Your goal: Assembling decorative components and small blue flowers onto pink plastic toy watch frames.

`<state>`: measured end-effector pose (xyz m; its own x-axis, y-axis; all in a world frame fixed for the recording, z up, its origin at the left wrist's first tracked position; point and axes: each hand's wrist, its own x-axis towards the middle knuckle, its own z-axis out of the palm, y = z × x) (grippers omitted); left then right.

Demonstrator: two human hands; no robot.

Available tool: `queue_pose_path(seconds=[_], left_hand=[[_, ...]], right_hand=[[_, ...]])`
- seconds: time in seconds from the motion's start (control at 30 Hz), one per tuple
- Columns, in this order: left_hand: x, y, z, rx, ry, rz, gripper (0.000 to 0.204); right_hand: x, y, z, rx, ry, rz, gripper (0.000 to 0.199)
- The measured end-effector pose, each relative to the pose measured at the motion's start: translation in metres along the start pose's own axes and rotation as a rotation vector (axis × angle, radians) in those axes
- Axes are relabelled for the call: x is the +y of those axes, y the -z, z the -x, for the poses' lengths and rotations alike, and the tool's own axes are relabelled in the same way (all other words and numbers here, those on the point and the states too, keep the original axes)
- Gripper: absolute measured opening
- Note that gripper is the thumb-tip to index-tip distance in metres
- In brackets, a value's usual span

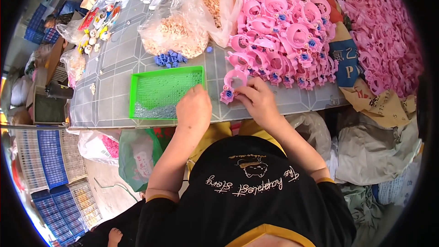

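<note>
My right hand pinches a pink plastic part near the table's front edge. This part has a round ring and a small blue piece set in its lower end. Over the right side of a green tray, my left hand is closed with its fingertips together; whatever they hold is hidden. Small silvery metal pieces lie along the tray's near side. Behind and right of my right hand is a large heap of similar pink parts, many with blue pieces in them.
Behind the tray lie loose blue pieces and clear bags of beige pieces. An open sack of pink parts stands at the right. Small figures lie far left. Crates and another person's hand show at lower left.
</note>
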<state>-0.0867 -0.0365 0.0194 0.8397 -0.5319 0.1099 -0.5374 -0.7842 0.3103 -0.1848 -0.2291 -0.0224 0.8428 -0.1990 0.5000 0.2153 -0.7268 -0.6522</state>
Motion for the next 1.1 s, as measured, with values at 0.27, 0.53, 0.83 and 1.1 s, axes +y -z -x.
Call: queue_pose_path(seconds=[0.27,0.53,0.83,1.1], left_hand=[[-0.009,0.013,-0.012,0.269,-0.023,-0.043,0.020],[-0.068,0.040,-0.001,0.143,-0.189,0.287,0.020],[-0.116,0.054,0.018,0.459,0.088,-0.090,0.027],[-0.184,0.044,0.041,0.163,0.517,-0.162,0.028]], right_hand=[[-0.017,0.000,-0.002,-0.005,0.150,0.189,0.044],[-0.020,0.010,-0.027,-0.237,0.227,0.334,0.062],[-0.035,0.012,-0.024,-0.329,0.084,0.381,0.066],[-0.033,0.002,-0.028,-0.225,0.203,0.332,0.062]])
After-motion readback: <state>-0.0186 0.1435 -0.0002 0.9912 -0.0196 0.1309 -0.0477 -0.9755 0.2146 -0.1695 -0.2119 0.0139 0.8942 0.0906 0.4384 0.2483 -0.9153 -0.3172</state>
